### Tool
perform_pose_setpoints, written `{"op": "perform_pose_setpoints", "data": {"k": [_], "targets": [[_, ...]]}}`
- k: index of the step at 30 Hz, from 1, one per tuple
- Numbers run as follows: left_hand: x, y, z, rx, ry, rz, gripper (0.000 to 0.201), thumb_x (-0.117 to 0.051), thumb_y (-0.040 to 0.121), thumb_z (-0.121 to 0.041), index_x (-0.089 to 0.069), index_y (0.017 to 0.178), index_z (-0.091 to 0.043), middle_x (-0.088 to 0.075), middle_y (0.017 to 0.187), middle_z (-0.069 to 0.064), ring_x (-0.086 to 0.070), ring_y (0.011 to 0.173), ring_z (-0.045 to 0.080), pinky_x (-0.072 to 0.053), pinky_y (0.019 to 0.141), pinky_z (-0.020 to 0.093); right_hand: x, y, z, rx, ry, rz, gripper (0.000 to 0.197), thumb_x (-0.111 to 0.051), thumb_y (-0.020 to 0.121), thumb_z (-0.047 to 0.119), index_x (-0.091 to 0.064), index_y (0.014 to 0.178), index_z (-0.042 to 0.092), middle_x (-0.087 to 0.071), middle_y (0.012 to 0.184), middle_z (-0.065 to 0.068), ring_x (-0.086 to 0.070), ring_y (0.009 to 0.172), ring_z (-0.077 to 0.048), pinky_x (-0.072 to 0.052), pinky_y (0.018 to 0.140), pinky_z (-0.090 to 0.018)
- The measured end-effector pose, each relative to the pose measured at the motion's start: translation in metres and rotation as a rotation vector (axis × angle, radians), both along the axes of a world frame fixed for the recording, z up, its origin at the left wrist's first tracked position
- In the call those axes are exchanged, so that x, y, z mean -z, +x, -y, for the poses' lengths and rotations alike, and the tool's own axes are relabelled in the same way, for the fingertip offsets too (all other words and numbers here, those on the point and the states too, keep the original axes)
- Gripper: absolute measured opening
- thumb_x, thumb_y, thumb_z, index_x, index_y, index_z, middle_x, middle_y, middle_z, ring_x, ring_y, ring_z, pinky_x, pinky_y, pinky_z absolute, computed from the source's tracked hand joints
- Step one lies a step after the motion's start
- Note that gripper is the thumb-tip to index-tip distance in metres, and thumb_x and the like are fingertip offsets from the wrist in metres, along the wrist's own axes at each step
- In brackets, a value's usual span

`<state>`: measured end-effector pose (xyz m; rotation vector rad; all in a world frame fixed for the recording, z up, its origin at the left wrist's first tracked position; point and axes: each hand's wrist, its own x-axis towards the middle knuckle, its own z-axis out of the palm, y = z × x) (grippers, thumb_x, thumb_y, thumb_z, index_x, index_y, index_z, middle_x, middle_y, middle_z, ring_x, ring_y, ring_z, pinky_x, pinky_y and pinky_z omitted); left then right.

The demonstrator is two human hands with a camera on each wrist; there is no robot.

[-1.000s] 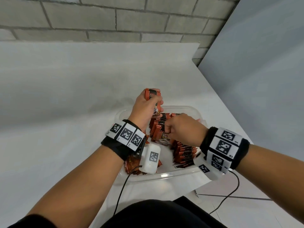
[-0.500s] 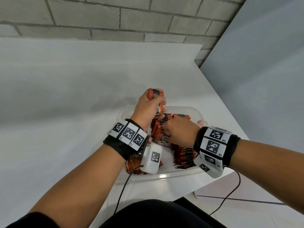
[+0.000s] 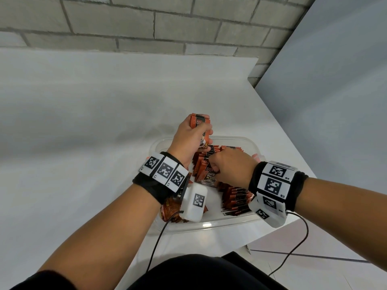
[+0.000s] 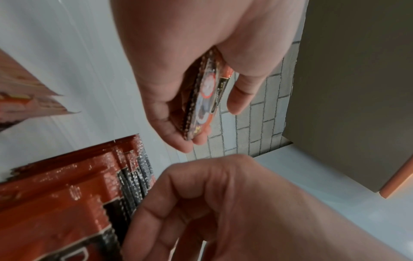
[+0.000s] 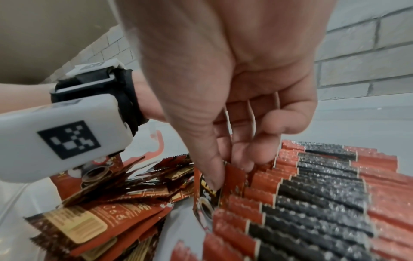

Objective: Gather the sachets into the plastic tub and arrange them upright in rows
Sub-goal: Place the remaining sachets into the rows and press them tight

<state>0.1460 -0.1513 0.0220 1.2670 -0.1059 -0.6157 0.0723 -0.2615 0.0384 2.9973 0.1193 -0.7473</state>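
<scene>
1. A person's right hand (image 3: 231, 167), thumb and fingers pinched on the top edge of one sachet (image 5: 225, 183), works it into the upright rows of sachets (image 5: 324, 194) that fill the right side of the plastic tub (image 3: 211, 225); push too hard and the leaning row could likely fan over.
2. The left hand (image 3: 191, 136), curled round a small stack of sachets (image 3: 199, 123), holds it above the tub's far rim — a loosened grip would probably spill the stack onto the table (or back among the loose ones).
3. A loose heap of sachets (image 5: 116, 199) lies flat at the tub's near left, not yet sorted.
4. The tub sits at the corner of a white table (image 3: 83, 143) — a hard nudge might slide it toward the edge.
5. Behind it, a grey brick wall (image 3: 146, 24) and a plain grey panel (image 3: 335, 80).
</scene>
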Motion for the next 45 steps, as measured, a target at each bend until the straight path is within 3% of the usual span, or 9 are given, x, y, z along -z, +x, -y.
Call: {"op": "perform_pose_setpoints", "data": {"k": [8, 13, 18, 23, 27, 31, 36, 41, 45], "targets": [[0.0, 0.0, -0.001, -0.007, -0.059, -0.082, 0.018, -0.042, 0.094, -0.008, -0.057, 0.099, -0.016, -0.062, 0.092, 0.015, -0.063, 0.07, 0.023, -0.055, 0.069, 0.038, -0.009, -0.004, 0.009, 0.135, 0.075, 0.104, 0.009, -0.062, 0.084, 0.025, -0.056, 0.087, 0.02, -0.058, 0.08, 0.002, -0.059, 0.078, -0.021, -0.046, 0.063, -0.029], [-0.001, -0.003, 0.0, 0.093, -0.081, -0.109, 0.013, -0.048, 0.096, -0.005, -0.056, 0.102, -0.014, -0.065, 0.098, 0.017, -0.069, 0.079, 0.03, -0.06, 0.071, 0.042, -0.031, -0.005, 0.034, 0.456, 0.447, 0.375, 0.017, -0.067, 0.087, 0.029, -0.058, 0.101, 0.024, -0.066, 0.087, 0.008, -0.062, 0.064, -0.01, -0.043, 0.055, -0.017], [0.0, -0.007, -0.002, 0.214, 0.0, -0.019, 0.022, -0.065, 0.089, -0.009, -0.061, 0.11, -0.006, -0.07, 0.098, 0.013, -0.072, 0.08, 0.023, -0.059, 0.061, 0.033, -0.034, -0.013, 0.037, 0.602, 0.758, 0.454, 0.028, -0.066, 0.088, 0.03, -0.058, 0.115, 0.031, -0.067, 0.096, 0.005, -0.067, 0.07, -0.017, -0.052, 0.064, -0.026], [-0.004, -0.008, -0.003, 0.26, -0.003, 0.003, 0.026, -0.066, 0.088, -0.017, -0.062, 0.111, -0.005, -0.07, 0.092, 0.009, -0.071, 0.077, 0.018, -0.058, 0.055, 0.028, -0.031, -0.015, 0.03, 0.654, 0.936, 0.483, 0.022, -0.068, 0.086, 0.016, -0.062, 0.105, 0.025, -0.068, 0.09, -0.009, -0.066, 0.069, -0.025, -0.054, 0.066, -0.035], [-0.007, -0.007, -0.003, 0.239, -0.036, -0.074, 0.039, -0.055, 0.091, -0.042, -0.062, 0.11, -0.009, -0.071, 0.09, 0.01, -0.069, 0.072, 0.02, -0.058, 0.052, 0.029, -0.035, -0.015, 0.029, 0.72, 1.024, 0.603, 0.016, -0.069, 0.084, 0.008, -0.058, 0.089, 0.019, -0.067, 0.077, -0.003, -0.062, 0.058, -0.012, -0.05, 0.057, -0.031], [-0.007, -0.005, -0.002, 0.223, -0.086, -0.124, 0.044, -0.047, 0.095, -0.045, -0.061, 0.112, -0.008, -0.069, 0.086, 0.012, -0.065, 0.065, 0.019, -0.058, 0.053, 0.032, -0.04, -0.014, 0.03, 0.758, 1.118, 0.611, 0.014, -0.067, 0.086, 0.005, -0.055, 0.088, 0.014, -0.068, 0.074, -0.004, -0.06, 0.056, -0.011, -0.05, 0.055, -0.031], [-0.003, -0.004, 0.0, 0.074, -0.067, -0.13, 0.035, -0.047, 0.098, -0.039, -0.058, 0.112, -0.009, -0.069, 0.094, 0.013, -0.068, 0.071, 0.02, -0.057, 0.052, 0.03, -0.041, -0.018, 0.033, 0.736, 1.041, 0.45, 0.02, -0.057, 0.092, 0.004, -0.057, 0.093, 0.024, -0.07, 0.072, -0.002, -0.062, 0.062, -0.013, -0.05, 0.066, -0.036], [0.002, 0.0, 0.0, -0.058, -0.034, -0.044, 0.022, -0.046, 0.099, -0.033, -0.058, 0.105, -0.016, -0.067, 0.088, 0.008, -0.066, 0.067, 0.019, -0.049, 0.057, 0.029, -0.032, -0.029, 0.029, 0.604, 0.71, 0.276, 0.013, -0.05, 0.095, 0.012, -0.055, 0.087, 0.022, -0.07, 0.08, -0.004, -0.067, 0.071, -0.018, -0.051, 0.068, -0.033], [0.003, 0.001, 0.001, -0.069, -0.032, -0.031, 0.024, -0.048, 0.099, -0.032, -0.058, 0.11, -0.013, -0.066, 0.087, 0.007, -0.065, 0.064, 0.018, -0.047, 0.057, 0.028, -0.022, -0.029, 0.018, 0.384, 0.461, 0.181, 0.002, -0.056, 0.091, 0.017, -0.055, 0.089, 0.018, -0.062, 0.081, 0.004, -0.052, 0.065, -0.006, -0.038, 0.057, -0.017]]}}
